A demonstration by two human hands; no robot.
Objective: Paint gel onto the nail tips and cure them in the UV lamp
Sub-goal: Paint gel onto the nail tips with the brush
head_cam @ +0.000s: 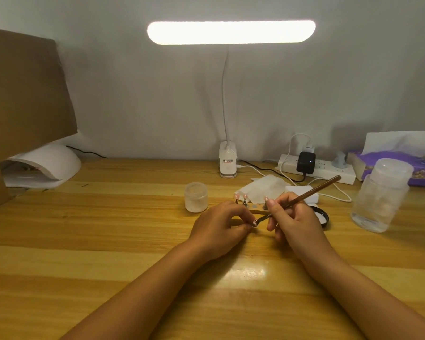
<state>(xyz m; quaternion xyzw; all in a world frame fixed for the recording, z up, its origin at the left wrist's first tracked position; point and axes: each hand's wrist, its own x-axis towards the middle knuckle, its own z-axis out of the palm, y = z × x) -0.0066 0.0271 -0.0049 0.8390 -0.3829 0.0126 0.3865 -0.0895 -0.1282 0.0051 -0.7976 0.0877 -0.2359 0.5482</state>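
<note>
My left hand (219,229) pinches a small nail tip (254,224) on its stand between thumb and fingers, low over the wooden table. My right hand (297,222) holds a brown brush (312,191) like a pen, and the bristle end touches that nail tip. Just behind my hands, three pink nail tips (245,197) stand on little holders on a wooden strip. A small frosted gel jar (196,197) stands open to their left; its black lid (323,215) lies to the right of my right hand. The white UV lamp (42,165) sits at the far left.
A desk lamp (228,165) is clipped at the back centre, with a power strip (319,171) and cables to its right. White wipes (265,188) lie behind the holders. A clear plastic bottle (380,195) and a purple tissue pack (398,165) stand at the right. Cardboard (22,94) leans at the left.
</note>
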